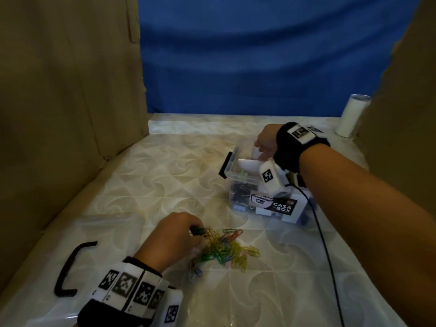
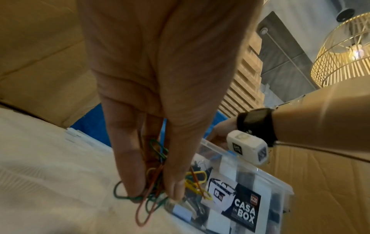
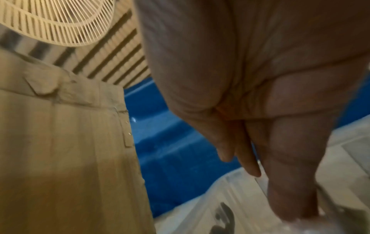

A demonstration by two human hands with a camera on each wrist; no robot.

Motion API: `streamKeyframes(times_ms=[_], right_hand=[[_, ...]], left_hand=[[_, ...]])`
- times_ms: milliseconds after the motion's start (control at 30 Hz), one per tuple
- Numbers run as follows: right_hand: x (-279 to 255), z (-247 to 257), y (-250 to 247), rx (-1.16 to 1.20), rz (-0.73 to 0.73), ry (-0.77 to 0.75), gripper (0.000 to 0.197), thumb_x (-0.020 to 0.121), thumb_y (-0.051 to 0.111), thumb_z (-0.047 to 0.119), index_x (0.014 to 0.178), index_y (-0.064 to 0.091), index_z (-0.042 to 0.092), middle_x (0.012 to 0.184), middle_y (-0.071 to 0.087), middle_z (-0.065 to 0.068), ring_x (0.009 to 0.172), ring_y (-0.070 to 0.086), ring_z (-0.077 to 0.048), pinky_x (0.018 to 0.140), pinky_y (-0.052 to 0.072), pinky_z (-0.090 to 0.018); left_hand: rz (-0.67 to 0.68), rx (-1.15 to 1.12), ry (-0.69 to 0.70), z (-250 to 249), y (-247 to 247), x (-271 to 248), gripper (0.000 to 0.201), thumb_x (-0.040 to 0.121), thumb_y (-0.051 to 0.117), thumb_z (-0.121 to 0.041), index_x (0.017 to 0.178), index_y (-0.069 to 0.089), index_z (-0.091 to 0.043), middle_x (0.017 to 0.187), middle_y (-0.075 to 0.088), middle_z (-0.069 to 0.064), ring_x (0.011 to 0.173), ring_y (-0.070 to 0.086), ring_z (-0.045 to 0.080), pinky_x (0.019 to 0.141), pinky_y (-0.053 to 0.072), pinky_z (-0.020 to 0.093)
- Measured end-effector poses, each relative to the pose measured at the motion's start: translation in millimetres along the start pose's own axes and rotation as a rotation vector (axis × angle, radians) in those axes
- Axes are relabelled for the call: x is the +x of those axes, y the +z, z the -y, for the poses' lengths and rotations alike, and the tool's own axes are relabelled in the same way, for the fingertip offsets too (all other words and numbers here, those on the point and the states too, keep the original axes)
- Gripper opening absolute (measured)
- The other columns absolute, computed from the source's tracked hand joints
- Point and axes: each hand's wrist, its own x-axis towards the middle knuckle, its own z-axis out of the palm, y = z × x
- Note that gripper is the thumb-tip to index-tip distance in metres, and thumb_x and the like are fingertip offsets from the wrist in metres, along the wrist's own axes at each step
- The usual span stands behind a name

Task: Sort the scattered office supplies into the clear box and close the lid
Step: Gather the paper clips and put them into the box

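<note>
The clear box (image 1: 238, 178), labelled CASA BOX, stands open at the right of the table with dark clips and other supplies inside. My right hand (image 1: 262, 147) hangs over its far side, fingers pointing down and fairly straight (image 3: 273, 196). A white item (image 1: 247, 165) lies just under them; I cannot tell whether they touch it. Nearer me lies a pile of coloured paper clips (image 1: 226, 249). My left hand (image 1: 193, 230) pinches a tangle of them at the pile's left edge; in the left wrist view the fingertips (image 2: 174, 190) close on green and red clips (image 2: 156, 147) beside the box (image 2: 260, 182).
The clear lid (image 1: 111, 234) with its black curved handle (image 1: 70, 267) lies flat at front left. A white cylinder (image 1: 352, 114) stands at back right. Cardboard walls flank the table; blue cloth hangs behind. A black cable (image 1: 325, 244) trails from my right wrist.
</note>
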Motion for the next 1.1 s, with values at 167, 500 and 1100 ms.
streamKeyframes(times_ms=[167,500,1100], right_hand=[[-56.6,-47.4,-13.4,0.192,-0.186,0.026,0.028,0.093,0.055,0.022,0.112,0.063,0.004,0.115,0.066,-0.016,0.094,0.061,-0.025,0.089,0.051,-0.041],[-101.1,-111.2,23.4,-0.284,-0.48,-0.02,0.053,0.098,0.043,0.032,0.142,0.037,0.002,0.149,0.038,-0.018,0.141,0.027,-0.032,0.118,0.021,-0.04],[-104.5,-105.8,32.9,-0.344,-0.555,-0.044,0.071,0.085,0.017,0.039,0.125,0.056,-0.006,0.129,0.058,-0.024,0.13,0.046,-0.042,0.107,0.036,-0.051]], left_hand=[[-0.032,0.003,0.046,-11.8,-36.4,3.1,0.015,0.083,0.07,-0.032,0.095,0.074,-0.025,0.085,0.064,-0.013,0.073,0.056,0.0,0.067,0.044,0.017],[-0.151,0.224,0.169,-105.6,-120.3,111.3,0.017,0.082,0.072,-0.025,0.096,0.074,-0.015,0.092,0.07,0.002,0.074,0.058,0.018,0.068,0.043,0.028],[0.175,0.743,0.08,-131.4,-74.3,239.4,0.012,0.071,0.077,-0.032,0.072,0.072,-0.02,0.093,0.075,0.0,0.067,0.066,0.015,0.068,0.062,0.038]])
